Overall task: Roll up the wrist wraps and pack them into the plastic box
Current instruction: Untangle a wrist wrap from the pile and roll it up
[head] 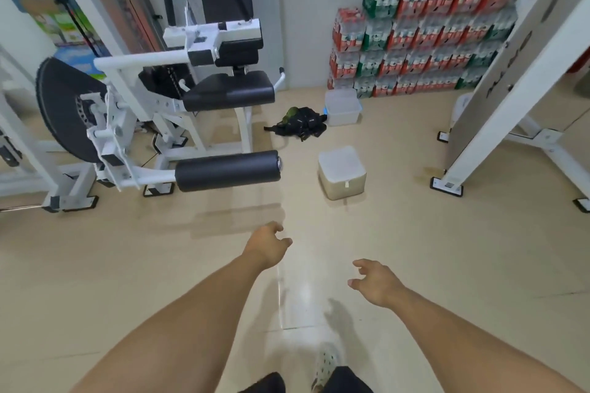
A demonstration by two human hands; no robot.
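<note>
Glossy tan floor [415,249] runs wide ahead of me; the wrist wraps [298,122] lie heaped beside one plastic box [343,107], a second box [342,173] nearer. My left hand [266,247] and right hand [376,282] hang loose, fingers relaxed, holding nothing. I'd walk straight in, keeping clear of the leg machine's roller pad [227,171] left and the white frame [498,105] right.

Glossy tiled floor [415,265], translucent plastic box [343,107], black cloth wrist wraps [300,123]
</note>
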